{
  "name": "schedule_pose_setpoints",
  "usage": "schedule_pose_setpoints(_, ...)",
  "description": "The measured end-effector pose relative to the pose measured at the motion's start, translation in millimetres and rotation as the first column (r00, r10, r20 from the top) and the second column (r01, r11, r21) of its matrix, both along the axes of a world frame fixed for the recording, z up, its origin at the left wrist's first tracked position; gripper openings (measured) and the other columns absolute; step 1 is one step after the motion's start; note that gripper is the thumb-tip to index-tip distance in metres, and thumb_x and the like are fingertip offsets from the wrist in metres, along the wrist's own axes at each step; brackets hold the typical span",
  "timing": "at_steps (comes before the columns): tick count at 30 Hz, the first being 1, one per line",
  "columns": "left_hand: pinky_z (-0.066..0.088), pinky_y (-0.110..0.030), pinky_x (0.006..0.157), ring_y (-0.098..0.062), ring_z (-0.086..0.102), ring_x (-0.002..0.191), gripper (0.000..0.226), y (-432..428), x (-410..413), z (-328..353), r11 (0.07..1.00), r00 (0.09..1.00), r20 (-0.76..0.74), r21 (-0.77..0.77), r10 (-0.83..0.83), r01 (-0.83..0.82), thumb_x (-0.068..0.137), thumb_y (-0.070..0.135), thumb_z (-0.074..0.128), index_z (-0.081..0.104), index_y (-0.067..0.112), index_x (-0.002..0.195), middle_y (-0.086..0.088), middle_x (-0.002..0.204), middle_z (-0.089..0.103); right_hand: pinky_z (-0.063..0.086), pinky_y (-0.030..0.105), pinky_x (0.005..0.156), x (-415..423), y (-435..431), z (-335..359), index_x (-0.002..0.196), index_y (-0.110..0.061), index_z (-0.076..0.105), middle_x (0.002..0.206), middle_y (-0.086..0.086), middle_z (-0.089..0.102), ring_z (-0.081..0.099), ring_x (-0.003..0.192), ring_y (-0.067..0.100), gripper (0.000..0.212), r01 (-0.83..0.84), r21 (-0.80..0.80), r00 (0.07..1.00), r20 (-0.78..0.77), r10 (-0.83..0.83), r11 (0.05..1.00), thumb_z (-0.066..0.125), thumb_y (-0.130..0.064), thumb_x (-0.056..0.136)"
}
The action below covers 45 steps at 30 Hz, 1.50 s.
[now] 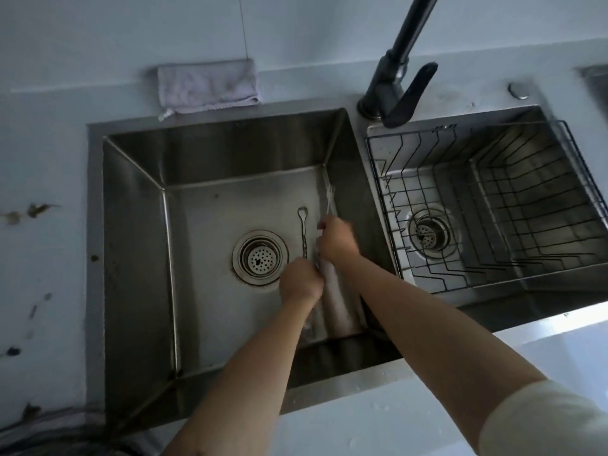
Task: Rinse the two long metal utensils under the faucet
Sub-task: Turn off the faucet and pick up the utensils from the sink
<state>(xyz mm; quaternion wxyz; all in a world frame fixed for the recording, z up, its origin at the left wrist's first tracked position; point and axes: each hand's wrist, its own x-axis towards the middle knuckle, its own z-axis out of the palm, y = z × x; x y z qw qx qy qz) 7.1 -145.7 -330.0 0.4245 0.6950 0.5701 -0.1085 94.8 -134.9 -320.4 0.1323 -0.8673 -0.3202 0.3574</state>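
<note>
1. Counter [378, 416]: pale front edge, on the near side of the drain [260, 256]. Two bare forearms reach over it into the sink [138, 258].
2. Left hand [301, 281]: just right of the drain, slightly nearer. Grip narrow, fingers curled round the near end of the spoon [302, 232] handle.
3. Right hand [337, 240]: right of the drain. Grip closed round the shaft of the fork [329, 200].
4. Spoon runs lengthwise just right of the drain, bowl pointing away; cannot tell whether it touches the sink floor.
5. Fork is further right of the drain, tines pointing away, with blurred water streaking over it.
6. Wire rack [493, 209]: well right of the drain, in the second basin.
7. Beyond the drain: dark faucet [394, 77] to the right, folded cloth [207, 85] to the left.
</note>
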Motion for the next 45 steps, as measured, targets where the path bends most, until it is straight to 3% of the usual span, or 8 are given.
schedule_pose_setpoints(8, 0.046, -0.040, 0.070, -0.038, 0.061, 0.088, 0.025, 33, -13, 69, 0.971, 0.975, 0.095, 0.150, -0.201, 0.185, 0.082, 0.004, 0.049, 0.051, 0.005, 0.057, -0.029, 0.093, 0.065, 0.052, 0.031, 0.089, 8, 5, 80, 0.106, -0.004, 0.068, 0.109, 0.018, 0.067, 0.062, 0.104, 0.030, 0.026, 0.003, 0.132, 0.999, 0.037, -0.008, 0.991, 0.053, -0.004, 0.085)
schedule_pose_setpoints(12, 0.048, -0.034, 0.079, -0.033, 0.063, 0.095, 0.018, 44, -7, 103, 0.938, 0.944, 0.142, 0.227, -0.298, 0.262, 0.083, 0.002, 0.052, 0.068, 0.001, 0.089, -0.023, 0.099, 0.069, 0.044, 0.021, 0.076, 28, -8, 116, 0.100, -0.002, 0.070, 0.101, 0.015, 0.070, 0.065, 0.097, 0.024, 0.022, -0.002, 0.228, 0.998, 0.057, -0.011, 0.974, 0.054, -0.007, 0.086)
schedule_pose_setpoints(16, 0.051, -0.037, 0.085, -0.033, 0.062, 0.099, 0.023, 44, 18, 130, 0.879, 0.908, 0.133, 0.340, -0.397, 0.335, 0.085, 0.004, 0.049, 0.069, 0.010, 0.094, -0.017, 0.103, 0.069, 0.053, 0.026, 0.078, 63, -31, 141, 0.089, 0.000, 0.072, 0.087, 0.016, 0.072, 0.066, 0.081, 0.023, 0.018, 0.005, 0.331, 0.996, 0.085, -0.035, 0.944, 0.056, -0.007, 0.084)
schedule_pose_setpoints(19, 0.052, -0.040, 0.083, -0.032, 0.062, 0.095, 0.023, 34, 49, 143, 0.822, 0.868, 0.125, 0.408, -0.481, 0.397, 0.085, 0.001, 0.048, 0.068, 0.008, 0.094, -0.018, 0.099, 0.069, 0.047, 0.007, 0.060, 100, -52, 152, 0.090, -0.002, 0.071, 0.074, 0.008, 0.068, 0.061, 0.067, 0.016, 0.017, -0.044, 0.352, 0.993, 0.117, 0.003, 0.935, 0.056, -0.005, 0.084)
schedule_pose_setpoints(21, 0.052, -0.041, 0.081, -0.031, 0.063, 0.091, 0.022, 23, 74, 148, 0.781, 0.845, 0.094, 0.446, -0.526, 0.437, 0.086, 0.001, 0.048, 0.067, 0.007, 0.094, -0.016, 0.097, 0.069, 0.046, 0.013, 0.063, 127, -67, 154, 0.094, -0.003, 0.070, 0.080, 0.010, 0.069, 0.061, 0.073, 0.018, 0.016, -0.118, 0.341, 0.983, 0.176, 0.060, 0.932, 0.057, -0.007, 0.085)
schedule_pose_setpoints(24, 0.051, -0.038, 0.081, -0.030, 0.062, 0.094, 0.023, 2, 116, 147, 0.751, 0.830, 0.044, 0.454, -0.556, 0.480, 0.087, 0.001, 0.048, 0.067, 0.009, 0.098, -0.013, 0.102, 0.067, 0.049, 0.031, 0.074, 170, -93, 150, 0.100, -0.004, 0.067, 0.094, 0.016, 0.070, 0.064, 0.088, 0.028, 0.020, -0.232, 0.248, 0.947, 0.278, 0.161, 0.940, 0.054, -0.014, 0.089)
schedule_pose_setpoints(29, 0.049, -0.037, 0.089, -0.029, 0.060, 0.106, 0.030, -35, 179, 129, 0.687, 0.779, -0.042, 0.443, -0.626, 0.576, 0.088, -0.001, 0.048, 0.064, 0.011, 0.110, -0.012, 0.116, 0.064, 0.049, 0.035, 0.082, 230, -140, 131, 0.112, -0.015, 0.062, 0.108, 0.012, 0.067, 0.062, 0.100, 0.029, 0.027, -0.408, -0.079, 0.829, 0.385, 0.405, 0.910, 0.044, -0.025, 0.095)
schedule_pose_setpoints(45, 0.050, -0.036, 0.088, -0.028, 0.062, 0.099, 0.022, -82, 210, 45, 0.766, 0.798, -0.151, 0.225, -0.583, 0.602, 0.087, 0.003, 0.052, 0.067, 0.009, 0.101, -0.013, 0.108, 0.067, 0.050, 0.038, 0.083, 257, -162, 53, 0.115, -0.004, 0.058, 0.116, 0.014, 0.063, 0.061, 0.106, 0.030, 0.028, -0.649, -0.463, 0.581, 0.211, 0.786, 0.603, 0.044, -0.001, 0.091)
